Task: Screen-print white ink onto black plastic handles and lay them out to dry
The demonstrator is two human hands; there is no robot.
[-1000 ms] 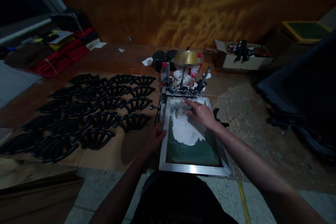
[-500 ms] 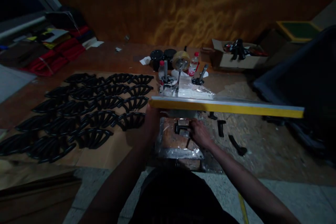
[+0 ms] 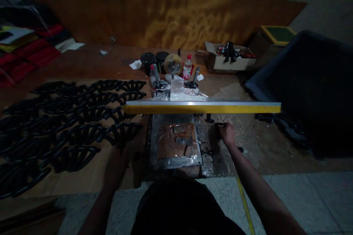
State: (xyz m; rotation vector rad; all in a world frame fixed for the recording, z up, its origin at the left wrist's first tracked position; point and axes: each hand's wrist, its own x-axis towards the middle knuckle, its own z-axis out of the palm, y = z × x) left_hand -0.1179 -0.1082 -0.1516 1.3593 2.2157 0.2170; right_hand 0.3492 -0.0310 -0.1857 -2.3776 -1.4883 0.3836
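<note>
My left hand (image 3: 117, 163) is low, left of centre in the frame, so deep in shadow that I can't make out its fingers; my left forearm (image 3: 97, 209) slants up to it from the bottom edge. My right hand (image 3: 227, 134) sits right of centre and higher, fingers curled, knuckles up, with my bare right forearm (image 3: 256, 181) running diagonally from the lower right.

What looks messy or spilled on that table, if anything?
White smears, maybe paint, show just beyond the yellow-edged frame; they look messy because they're patchy and uneven. A crumpled white scrap lies beside the black tubs, like litter.
</note>
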